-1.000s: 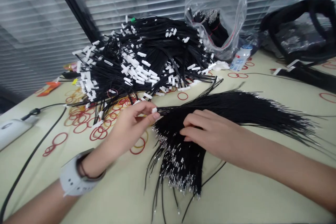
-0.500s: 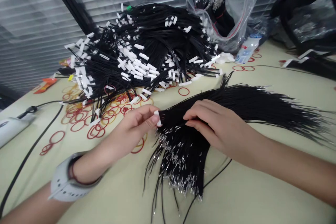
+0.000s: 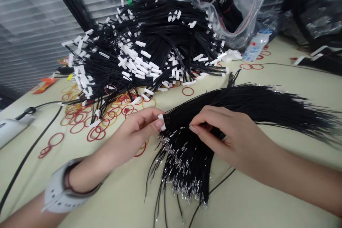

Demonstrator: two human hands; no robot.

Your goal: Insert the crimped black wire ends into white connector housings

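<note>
Between the thumb and forefinger of my left hand [image 3: 143, 128] is a small white connector housing [image 3: 161, 122], with dark wires leading off its right side. To the right of it, my right hand [image 3: 221, 131] is pinched on a thin black wire [image 3: 184, 127] with a metal tip. Under both hands spreads a bundle of loose black wires [image 3: 189, 160], its silver crimped ends fanned toward me. More black wires [image 3: 272, 107] sweep off to the right, past my right hand.
Behind lies a big heap of black cables [image 3: 160, 42] with white connectors. Red and yellow rubber bands [image 3: 80, 114] are scattered at left. A clear plastic bag [image 3: 256, 0] of wire bundles and a small bottle [image 3: 258, 44] stand at the back right. A white device [image 3: 12, 128] is at left.
My right hand has shifted slightly right and down, its thumb and forefinger now pinching a wire beside the connector. My left hand still holds the connector. The view has moved a little.
</note>
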